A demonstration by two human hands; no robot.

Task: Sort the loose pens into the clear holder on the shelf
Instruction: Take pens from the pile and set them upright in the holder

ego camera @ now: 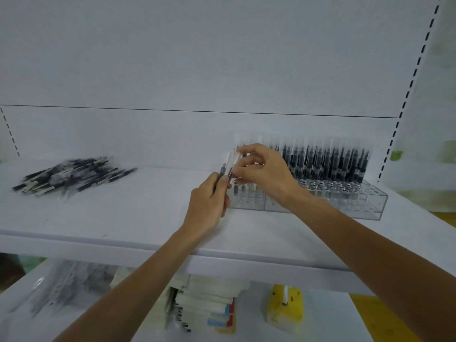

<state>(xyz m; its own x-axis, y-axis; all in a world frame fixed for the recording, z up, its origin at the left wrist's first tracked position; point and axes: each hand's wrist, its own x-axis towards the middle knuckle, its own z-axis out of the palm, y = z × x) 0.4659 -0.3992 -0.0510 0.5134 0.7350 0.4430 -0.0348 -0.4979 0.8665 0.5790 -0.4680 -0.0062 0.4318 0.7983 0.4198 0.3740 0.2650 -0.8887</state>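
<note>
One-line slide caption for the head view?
Left hand grips pens, right hand pinches one by the clear holder; loose pens lie piled on the shelf.

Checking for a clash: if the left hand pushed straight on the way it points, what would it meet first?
Most likely the right hand, whose fingertips pinch a pen right above the pens the left hand grips; the clear holder stands just behind. Depth is hard to judge.

pens (pixel 71 175): dark, loose heap, shelf (pixel 148 213) left | holder (pixel 345 201): clear, shelf right, back rows filled upright
</note>
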